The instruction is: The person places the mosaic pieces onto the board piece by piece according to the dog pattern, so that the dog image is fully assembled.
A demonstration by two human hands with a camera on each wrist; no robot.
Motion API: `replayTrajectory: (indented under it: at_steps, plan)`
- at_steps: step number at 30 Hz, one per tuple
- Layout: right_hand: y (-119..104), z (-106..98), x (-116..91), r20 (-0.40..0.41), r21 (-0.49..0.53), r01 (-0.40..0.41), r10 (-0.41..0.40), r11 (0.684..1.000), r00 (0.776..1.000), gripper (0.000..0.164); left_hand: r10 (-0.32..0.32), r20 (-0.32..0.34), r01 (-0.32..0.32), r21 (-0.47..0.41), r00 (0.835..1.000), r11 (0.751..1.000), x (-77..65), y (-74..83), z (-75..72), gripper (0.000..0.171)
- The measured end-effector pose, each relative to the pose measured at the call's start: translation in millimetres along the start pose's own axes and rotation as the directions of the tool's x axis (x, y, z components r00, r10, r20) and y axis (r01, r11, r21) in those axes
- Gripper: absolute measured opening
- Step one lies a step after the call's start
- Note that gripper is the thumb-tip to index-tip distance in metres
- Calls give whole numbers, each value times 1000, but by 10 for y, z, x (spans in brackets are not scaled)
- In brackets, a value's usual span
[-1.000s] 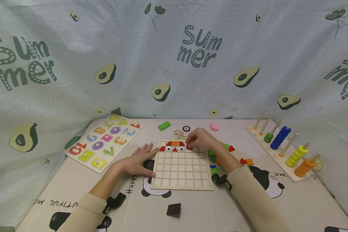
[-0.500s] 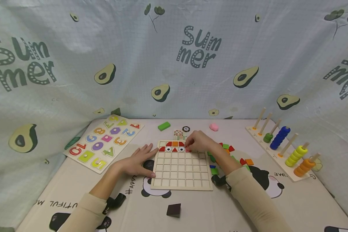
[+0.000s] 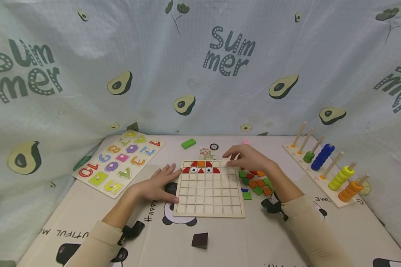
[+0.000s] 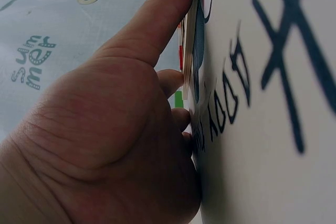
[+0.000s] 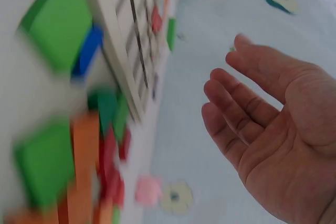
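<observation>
A wooden grid board [image 3: 208, 193] lies on the table. Its upper rows hold red pieces, an orange square [image 3: 201, 164] and two eye tiles [image 3: 209, 170]. A red curved piece [image 3: 216, 170] sits right of the right-hand eye. My left hand [image 3: 155, 185] lies spread at the board's left side, thumb and index finger touching its edge; the left wrist view shows the thumb [image 4: 157, 22] against that edge. Over the board's upper right corner hovers my right hand [image 3: 248, 157], fingers loosely bent. In the right wrist view nothing is between its fingers [image 5: 231, 121].
Several loose coloured blocks [image 3: 258, 183] lie right of the board. A pattern card [image 3: 207, 153] and green block [image 3: 188, 143] are behind it. A number puzzle [image 3: 120, 163] stands left, a peg stacker [image 3: 324, 167] right. A dark wedge [image 3: 199, 240] sits in front.
My right hand has let go of the red curved piece, which now lies in the grid, and has moved right and up. My left hand stays at the board's edge.
</observation>
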State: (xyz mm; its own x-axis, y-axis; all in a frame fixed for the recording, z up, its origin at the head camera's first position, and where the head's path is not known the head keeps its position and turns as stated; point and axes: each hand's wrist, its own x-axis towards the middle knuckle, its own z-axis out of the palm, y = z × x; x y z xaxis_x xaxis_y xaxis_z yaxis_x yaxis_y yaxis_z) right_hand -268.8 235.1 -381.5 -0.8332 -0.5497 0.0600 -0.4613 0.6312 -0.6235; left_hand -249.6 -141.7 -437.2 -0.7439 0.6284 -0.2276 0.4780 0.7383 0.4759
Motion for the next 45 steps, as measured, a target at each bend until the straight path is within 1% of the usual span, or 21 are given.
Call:
replayTrajectory:
  at_steps: [2,5,7,8,10,13,16,18,21,25,31,35,41,45]
  plan:
    - [47,-135,-175,-25,-3,-17,17,1000,1000,28,-2,1,2,5,1000,1000,10,3,-4,109]
    - [145,-302,-418,-52,-23,-65,64,998,997,31,1,0,-1,5,1000,1000,20,2,0,109]
    - [227,-386,-559,-56,-25,-110,108,994,993,30,-4,3,4,5,1000,1000,22,-3,4,110]
    - [263,-421,-624,-44,-14,-132,131,991,990,30,-5,3,5,6,1000,1000,22,-7,6,110]
    - [349,-475,-743,0,6,-164,164,986,986,28,-7,1,7,8,1000,1000,18,-13,9,110]
    - [471,-529,-904,125,49,-202,194,978,973,25,-6,-7,6,5,1000,1000,12,-17,8,109]
    - [561,-554,-1040,256,80,-246,218,966,942,23,-4,-11,4,-8,1000,1000,12,-13,7,109]
    - [607,-555,-1096,313,81,-261,224,962,923,21,-4,-11,4,-11,1000,1000,9,-9,7,108]
    - [670,-536,-1146,364,84,-293,244,952,899,20,-4,-8,4,-8,1000,1000,8,-7,11,109]
    - [731,-500,-1197,377,65,-322,276,944,884,21,-2,-4,2,-6,1000,1000,10,-9,16,109]
    - [729,-457,-1237,328,6,-335,315,942,891,24,-1,-5,1,1,1000,1000,13,-26,24,109]
    - [699,-436,-1236,313,2,-328,311,945,897,23,-6,-1,6,2,1000,1000,10,-23,24,109]
    - [694,-432,-1242,319,30,-271,247,962,915,19,-9,-4,9,0,1000,1000,9,-18,24,108]
    - [688,-437,-1188,294,95,-203,168,975,941,10,-9,-2,9,-3,1000,1000,8,-16,21,108]
